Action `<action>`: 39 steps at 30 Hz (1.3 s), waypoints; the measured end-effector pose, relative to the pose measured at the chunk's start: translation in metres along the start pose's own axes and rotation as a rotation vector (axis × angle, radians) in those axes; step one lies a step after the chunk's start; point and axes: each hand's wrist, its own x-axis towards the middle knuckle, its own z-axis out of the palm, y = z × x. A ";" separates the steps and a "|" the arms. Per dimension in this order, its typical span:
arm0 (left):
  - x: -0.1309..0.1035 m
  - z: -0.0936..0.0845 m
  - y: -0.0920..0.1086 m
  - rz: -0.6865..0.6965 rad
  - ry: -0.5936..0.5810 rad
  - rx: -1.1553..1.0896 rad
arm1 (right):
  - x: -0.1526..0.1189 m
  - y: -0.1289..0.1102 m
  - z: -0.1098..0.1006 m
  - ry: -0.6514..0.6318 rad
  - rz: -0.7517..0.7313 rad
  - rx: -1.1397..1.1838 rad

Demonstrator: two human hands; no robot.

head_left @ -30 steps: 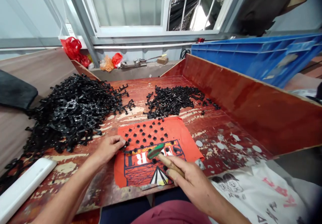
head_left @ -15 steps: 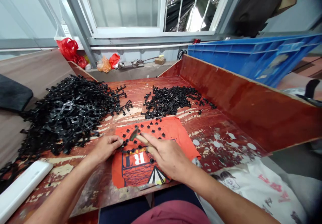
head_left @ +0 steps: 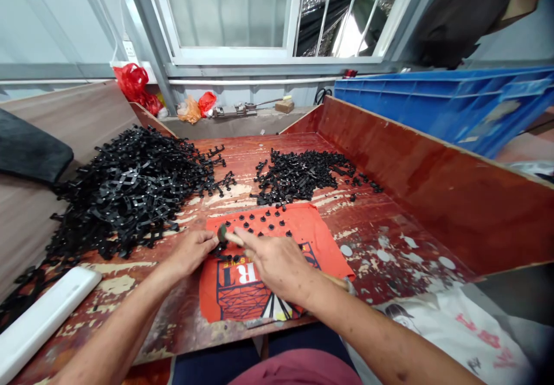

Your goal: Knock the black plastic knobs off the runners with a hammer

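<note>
And there's the left hand (head_left: 194,250), fingers pinching a black piece (head_left: 220,247) at the orange cloth's (head_left: 238,304) left side; right beside them, the tool's (head_left: 222,233) green head, the right hand's (head_left: 279,264) fingers clenched round its wooden handle above the cloth.

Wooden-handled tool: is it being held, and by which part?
The right hand grips the tool by mid-handle, with wood showing on both sides of the hand.

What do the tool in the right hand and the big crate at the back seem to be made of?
The tool's handle: probably plain wood, pale and matte. Its dark green head is too small to judge.

The crate: likely moulded plastic, solid blue with ribbed walls.
</note>
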 end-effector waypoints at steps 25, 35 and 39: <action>0.008 0.001 -0.010 0.085 0.063 -0.003 | 0.006 0.007 0.000 0.010 0.005 0.081; 0.004 0.001 -0.009 0.096 0.133 0.023 | 0.004 0.001 -0.003 0.004 0.005 0.041; 0.003 0.002 -0.008 0.078 0.147 0.014 | 0.006 -0.004 -0.002 -0.070 0.006 -0.031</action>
